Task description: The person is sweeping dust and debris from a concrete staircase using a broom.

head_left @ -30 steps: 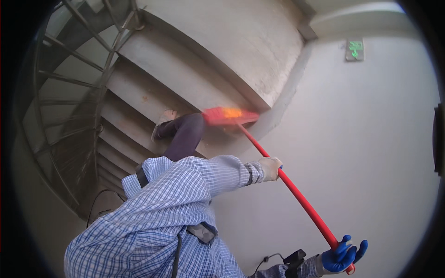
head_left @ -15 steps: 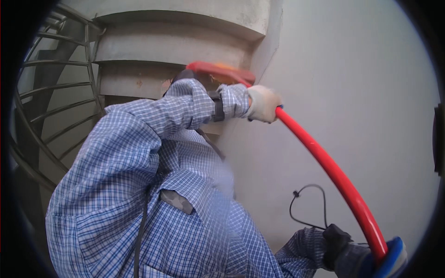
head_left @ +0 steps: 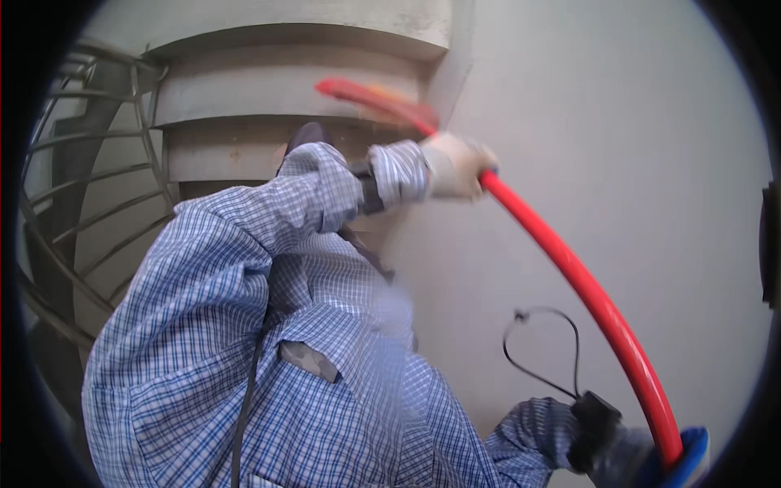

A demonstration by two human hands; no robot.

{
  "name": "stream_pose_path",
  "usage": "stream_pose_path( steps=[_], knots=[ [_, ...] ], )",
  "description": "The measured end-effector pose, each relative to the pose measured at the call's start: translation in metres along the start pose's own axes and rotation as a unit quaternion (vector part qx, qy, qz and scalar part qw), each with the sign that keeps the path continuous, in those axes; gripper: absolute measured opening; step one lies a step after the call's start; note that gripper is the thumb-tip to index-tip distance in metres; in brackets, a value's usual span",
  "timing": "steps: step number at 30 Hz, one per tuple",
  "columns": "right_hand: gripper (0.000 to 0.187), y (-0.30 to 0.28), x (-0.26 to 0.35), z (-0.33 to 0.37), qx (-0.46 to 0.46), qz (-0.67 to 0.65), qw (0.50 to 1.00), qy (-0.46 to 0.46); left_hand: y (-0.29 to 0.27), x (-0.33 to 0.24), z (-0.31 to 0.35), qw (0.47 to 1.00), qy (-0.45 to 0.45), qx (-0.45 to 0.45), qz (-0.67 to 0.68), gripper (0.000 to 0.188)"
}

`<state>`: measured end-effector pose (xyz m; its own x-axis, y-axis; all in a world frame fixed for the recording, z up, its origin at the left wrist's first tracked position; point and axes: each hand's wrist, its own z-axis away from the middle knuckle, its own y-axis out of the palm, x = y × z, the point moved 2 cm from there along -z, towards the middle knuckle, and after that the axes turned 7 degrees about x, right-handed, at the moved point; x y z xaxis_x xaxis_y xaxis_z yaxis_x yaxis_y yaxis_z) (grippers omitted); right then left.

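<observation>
A long-handled broom (head_left: 582,285) slants from the lower right up to the stairs, its red handle glossy. At the upper end, its red and orange-yellow head (head_left: 378,100) is blurred by motion, so the bristles cannot be made out. My left hand (head_left: 460,167), in a whitish work glove, wraps around the handle a little below that head. Low at the right, my right hand (head_left: 690,457), in a glove with blue, closes around the handle's other end; its fingers are partly hidden. Both my sleeves are blue-and-white checked.
Concrete stair steps (head_left: 285,85) rise ahead, and a dark shoe (head_left: 311,137) stands on one. A metal railing (head_left: 89,175) curves along the left. Close on the right is a plain pale wall (head_left: 618,122). A thin black cord loop (head_left: 506,346) sticks out near my right wrist.
The broom head and my left hand have moved slightly up and to the left. My right hand keeps its hold near the same place. The view has shifted a little, and the shoe shows more clearly.
</observation>
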<state>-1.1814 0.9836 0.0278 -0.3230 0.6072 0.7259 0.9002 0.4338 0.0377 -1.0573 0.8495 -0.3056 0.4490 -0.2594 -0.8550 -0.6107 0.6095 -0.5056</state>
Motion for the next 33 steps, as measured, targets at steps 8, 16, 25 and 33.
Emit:
stream_pose_path(
  steps=[8,16,25,33],
  knots=[
    [0.027,-0.011,-0.011,0.062,-0.098,0.164,0.978,0.085,0.069,0.070,-0.006,0.996,-0.070,-0.053,0.000,0.011],
    [0.010,-0.003,-0.017,0.060,-0.149,0.094,0.984,-0.023,-0.001,0.075,-0.043,0.961,0.014,-0.269,0.063,0.009],
    [0.024,-0.007,0.027,0.035,-0.262,-0.016,0.957,-0.121,0.000,0.033,0.009,0.949,-0.142,0.269,-0.088,0.016],
    [0.018,-0.079,-0.077,0.053,0.049,-0.270,0.959,-0.068,-0.091,0.095,0.158,0.902,-0.099,-0.417,-0.049,0.027]
  ],
)
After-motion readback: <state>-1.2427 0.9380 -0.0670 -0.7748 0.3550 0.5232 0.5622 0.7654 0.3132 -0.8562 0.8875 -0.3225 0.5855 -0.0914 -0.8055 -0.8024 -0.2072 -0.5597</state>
